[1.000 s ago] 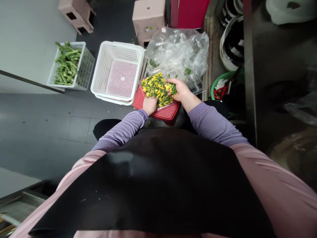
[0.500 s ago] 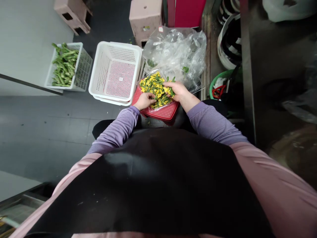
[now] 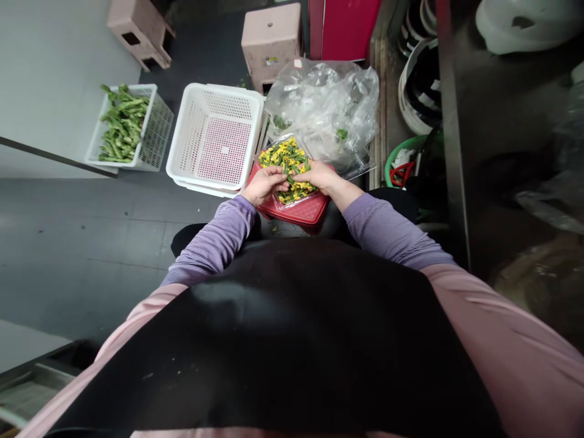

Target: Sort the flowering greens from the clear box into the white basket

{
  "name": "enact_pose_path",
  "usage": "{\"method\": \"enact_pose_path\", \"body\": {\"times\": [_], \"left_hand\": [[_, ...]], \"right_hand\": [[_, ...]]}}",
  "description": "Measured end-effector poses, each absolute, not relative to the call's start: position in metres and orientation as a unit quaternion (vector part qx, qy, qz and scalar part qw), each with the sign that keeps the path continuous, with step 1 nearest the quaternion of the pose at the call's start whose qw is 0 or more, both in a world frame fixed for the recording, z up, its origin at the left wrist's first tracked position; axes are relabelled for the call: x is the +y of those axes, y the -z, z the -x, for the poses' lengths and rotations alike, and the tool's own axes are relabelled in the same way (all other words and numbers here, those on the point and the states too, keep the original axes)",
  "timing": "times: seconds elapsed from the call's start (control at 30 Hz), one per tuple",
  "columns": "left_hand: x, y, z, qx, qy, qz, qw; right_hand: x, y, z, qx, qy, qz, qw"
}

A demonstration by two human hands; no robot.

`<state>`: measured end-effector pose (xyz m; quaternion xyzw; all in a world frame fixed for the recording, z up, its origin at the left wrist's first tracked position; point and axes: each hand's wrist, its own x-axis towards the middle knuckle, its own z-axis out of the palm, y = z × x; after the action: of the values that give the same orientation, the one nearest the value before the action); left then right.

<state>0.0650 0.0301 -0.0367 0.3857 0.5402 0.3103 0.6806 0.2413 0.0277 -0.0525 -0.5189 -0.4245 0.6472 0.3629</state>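
A clear plastic tray of green stems with yellow flowers (image 3: 285,152) rests on a red lidded box (image 3: 298,213). Over the tray, my left hand (image 3: 264,184) has its thumb and fingers pinched on a green stem. My right hand (image 3: 322,177) is closed round green stems from the right side, its fingertips close to those of my left hand. The fingers of both hands partly hide the stems they hold.
Left of the box stands a white basket (image 3: 177,131); farther left, another basket (image 3: 151,137) holds green stalks. Behind the tray lies a clear plastic bag (image 3: 314,97). Stools (image 3: 271,39) stand behind, and a green basin (image 3: 391,159) is at right.
My right hand has moved left and slightly down, toward my left hand. My left hand's fingers have come up to meet it over the tray. The whole view has shifted a little.
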Motion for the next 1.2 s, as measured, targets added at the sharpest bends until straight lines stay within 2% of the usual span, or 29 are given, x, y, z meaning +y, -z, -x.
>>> {"method": "enact_pose_path", "body": {"times": [0.33,0.63,0.97,1.2], "left_hand": [[0.031,0.048,-0.063,0.559,-0.335,-0.325,0.685],[0.025,0.049,-0.062,0.548,-0.320,-0.316,0.705],[0.018,0.046,-0.069,0.549,-0.323,-0.337,0.693],[0.013,0.039,-0.076,0.568,-0.327,-0.349,0.670]], "right_hand": [[0.033,0.053,-0.247,-0.437,-0.608,0.561,0.352],[0.037,0.046,-0.256,-0.421,-0.659,0.530,0.328],[0.029,0.049,-0.248,-0.479,-0.653,0.527,0.258],[0.028,0.056,-0.244,-0.499,-0.657,0.491,0.280]]}}
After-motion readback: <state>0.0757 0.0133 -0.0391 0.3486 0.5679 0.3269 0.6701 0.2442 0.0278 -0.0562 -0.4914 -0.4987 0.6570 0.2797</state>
